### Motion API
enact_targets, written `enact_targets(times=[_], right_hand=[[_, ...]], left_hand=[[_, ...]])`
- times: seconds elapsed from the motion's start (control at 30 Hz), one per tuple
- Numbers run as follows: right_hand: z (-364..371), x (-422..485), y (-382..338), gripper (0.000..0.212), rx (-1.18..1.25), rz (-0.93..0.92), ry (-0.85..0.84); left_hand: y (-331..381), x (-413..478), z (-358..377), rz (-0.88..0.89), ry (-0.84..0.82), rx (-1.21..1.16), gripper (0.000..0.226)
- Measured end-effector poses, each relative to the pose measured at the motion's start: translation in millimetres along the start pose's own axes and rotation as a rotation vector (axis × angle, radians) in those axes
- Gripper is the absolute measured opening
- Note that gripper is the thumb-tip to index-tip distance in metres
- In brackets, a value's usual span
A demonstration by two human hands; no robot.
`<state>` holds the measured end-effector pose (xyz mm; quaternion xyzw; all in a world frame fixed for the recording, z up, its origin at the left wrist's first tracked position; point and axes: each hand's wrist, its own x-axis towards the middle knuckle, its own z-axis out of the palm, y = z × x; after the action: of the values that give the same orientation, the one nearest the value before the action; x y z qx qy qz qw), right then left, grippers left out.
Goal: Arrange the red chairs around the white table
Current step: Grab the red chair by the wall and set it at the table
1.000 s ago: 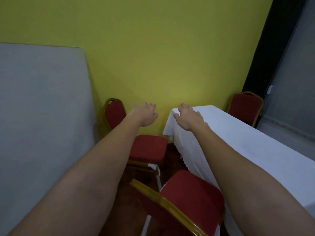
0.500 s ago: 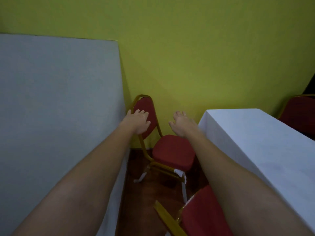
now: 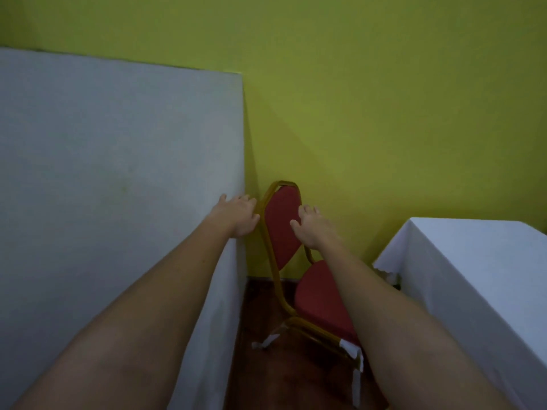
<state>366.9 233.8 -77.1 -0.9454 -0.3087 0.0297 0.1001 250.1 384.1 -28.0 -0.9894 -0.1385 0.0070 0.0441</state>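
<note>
A red chair [image 3: 281, 232] with a gold frame stands against the yellow wall, its seat turned toward the white table [image 3: 479, 279] at the right. My left hand [image 3: 236, 216] reaches to the left edge of the chair's backrest, fingers spread, right at the gold frame. My right hand [image 3: 310, 227] is stretched out in front of the backrest's right side, fingers apart. Neither hand has closed on the frame. My right forearm hides part of the seat.
A tall grey-white panel [image 3: 118, 202] fills the left side, close to the chair. Dark wooden floor [image 3: 266, 374] shows between the panel and the chair. The chair's legs carry white tape strips [image 3: 353, 350].
The view has swung left and closer: the near chair and the far chair have left the frame. Both hands have moved forward onto the backrest of the chair by the wall.
</note>
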Motion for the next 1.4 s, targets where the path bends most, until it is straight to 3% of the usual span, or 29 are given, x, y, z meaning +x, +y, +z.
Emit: enact_targets(times=[0.47, 0.87, 1.1, 1.23, 1.4], right_hand=[[56.4, 152.7, -28.2, 0.063, -0.021, -0.049, -0.095], [134.7, 310.7, 10.7, 0.067, 0.015, -0.002, -0.185], [189.5, 367.1, 26.0, 0.084, 0.185, 0.070, -0.181], [210.0, 385.0, 25.7, 0.097, 0.243, 0.081, -0.230], [224.1, 405.4, 20.1, 0.117, 0.342, 0.124, -0.183]], left_hand=[[-70.3, 96.1, 54.4, -0.082, -0.070, -0.004, 0.051], [-92.6, 301.1, 100.0, -0.030, -0.129, -0.073, 0.050], [-80.8, 409.2, 134.0, 0.059, -0.192, -0.024, 0.057], [-74.9, 462.9, 160.2, 0.061, -0.253, -0.129, 0.063], [-62.7, 514.4, 178.4, -0.080, -0.271, -0.476, 0.061]])
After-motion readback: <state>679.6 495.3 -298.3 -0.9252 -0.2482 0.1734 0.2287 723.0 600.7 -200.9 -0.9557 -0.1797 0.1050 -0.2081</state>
